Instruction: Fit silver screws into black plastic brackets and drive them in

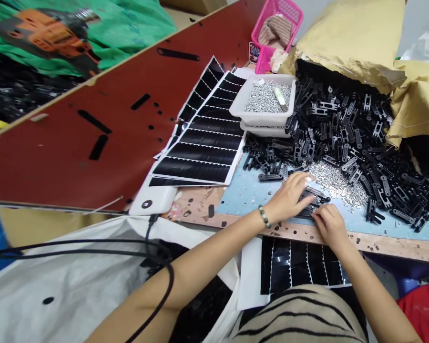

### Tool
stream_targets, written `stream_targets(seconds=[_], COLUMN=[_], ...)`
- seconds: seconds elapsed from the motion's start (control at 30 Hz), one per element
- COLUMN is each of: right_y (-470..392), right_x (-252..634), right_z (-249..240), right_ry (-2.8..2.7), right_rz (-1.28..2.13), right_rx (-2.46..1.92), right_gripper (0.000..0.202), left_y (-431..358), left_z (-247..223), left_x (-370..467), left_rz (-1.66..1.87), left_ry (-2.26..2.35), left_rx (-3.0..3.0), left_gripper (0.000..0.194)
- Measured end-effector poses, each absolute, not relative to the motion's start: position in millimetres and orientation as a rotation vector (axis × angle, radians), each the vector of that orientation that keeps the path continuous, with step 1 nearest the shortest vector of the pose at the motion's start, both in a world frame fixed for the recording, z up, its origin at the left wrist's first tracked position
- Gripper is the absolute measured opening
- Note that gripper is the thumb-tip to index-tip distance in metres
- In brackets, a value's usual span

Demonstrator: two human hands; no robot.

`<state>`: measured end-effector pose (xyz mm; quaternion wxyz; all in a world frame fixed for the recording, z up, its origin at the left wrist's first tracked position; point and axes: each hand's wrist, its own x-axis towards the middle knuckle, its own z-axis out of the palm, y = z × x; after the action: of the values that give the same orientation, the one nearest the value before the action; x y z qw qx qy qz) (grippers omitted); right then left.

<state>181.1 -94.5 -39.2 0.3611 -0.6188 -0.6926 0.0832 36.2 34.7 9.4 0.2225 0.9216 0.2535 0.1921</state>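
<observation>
My left hand (289, 196), with a beaded bracelet (264, 216) at the wrist, rests over a group of slotted black plastic parts (305, 212) near the table's front edge. Its thumb and fingers are apart, and parts show between them. Close by on the right, my right hand (331, 223) has thumb and forefinger pinched together at the edge of the same group. Whatever is between those fingertips is too small to make out. Just behind both hands lies a spread of small silver metal pieces (338, 183) on the blue mat (248, 195).
A heap of black plastic parts (343, 128) spills from a torn paper sack (357, 43). Silver screws fill a white tub (238, 107). Black sticker sheets (203, 147) lie left, beside a red-brown board (121, 114). An orange power drill (53, 35) and a pink basket (296, 16) stand farther back.
</observation>
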Motion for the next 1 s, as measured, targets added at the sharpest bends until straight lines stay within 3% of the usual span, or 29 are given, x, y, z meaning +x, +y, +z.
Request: stream_targets(seconds=[0.1, 0.17, 0.37, 0.63, 0.8, 0.9, 1.0], right_y=[-95, -95, -91, -96, -90, -91, -121], right_x=[182, 182, 183, 177, 178, 178, 191], right_z=[-38, -36, -32, -30, -28, -25, -12], right_ry=[-1.855, -1.853, -1.718, -1.905, -1.904, -1.795, -1.576], right_rz=[0.140, 0.170, 0.354, 0.072, 0.181, 0.268, 0.143], right_rx=[-1.597, -1.596, -1.667, -1.659, -1.660, -1.661, -1.669], right_gripper=[0.019, 0.017, 0.014, 0.018, 0.018, 0.015, 0.015], left_y=[21, 17, 18, 16, 16, 17, 20], left_z=[-13, -24, -31, -34, -34, -33, -32], left_x=[15, 12, 17, 16, 17, 16, 15], left_rz=[0.344, 0.239, 0.260, 0.291, 0.321, 0.342, 0.333], left_ry=[0.571, 0.554, 0.485, 0.489, 0.491, 0.496, 0.523], left_rx=[2.597, 2.605, 2.549, 2.544, 2.560, 2.564, 2.564], left_gripper=[0.078, 0.084, 0.078, 0.073, 0.071, 0.073, 0.083])
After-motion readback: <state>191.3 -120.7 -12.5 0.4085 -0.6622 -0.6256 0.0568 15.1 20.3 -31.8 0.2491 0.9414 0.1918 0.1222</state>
